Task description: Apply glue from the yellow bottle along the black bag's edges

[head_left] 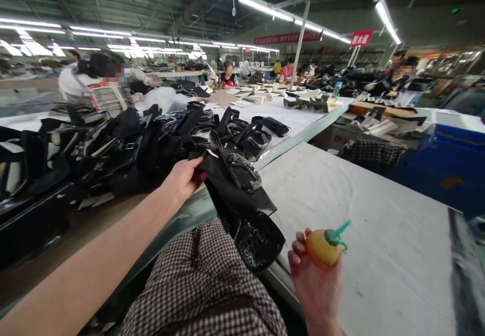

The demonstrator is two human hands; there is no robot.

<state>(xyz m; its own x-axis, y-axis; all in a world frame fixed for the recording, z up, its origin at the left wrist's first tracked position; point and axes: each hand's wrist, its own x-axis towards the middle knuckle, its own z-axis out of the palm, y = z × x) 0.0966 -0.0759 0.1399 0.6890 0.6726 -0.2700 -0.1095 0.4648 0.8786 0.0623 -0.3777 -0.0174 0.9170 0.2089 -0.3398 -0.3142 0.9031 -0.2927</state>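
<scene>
My left hand (185, 178) pinches the upper edge of a black bag piece (242, 199), which hangs down over my checked apron. The piece has glossy crocodile-textured parts, matte black cloth and some clear plastic film on its front. Over the white tabletop, my right hand (316, 280) is wrapped round a glue bottle (322, 247), amber and rounded, with a green cap and a green spout pointing up to the right. The bottle is apart from the bag piece.
Left of me, a large heap of similar black pieces (132, 139) covers a table. The white table (364, 255) is at my right, with a blue bin (447, 169) beyond it. A metal pole (301, 43) stands further off. Several co-workers sit at tables in the background.
</scene>
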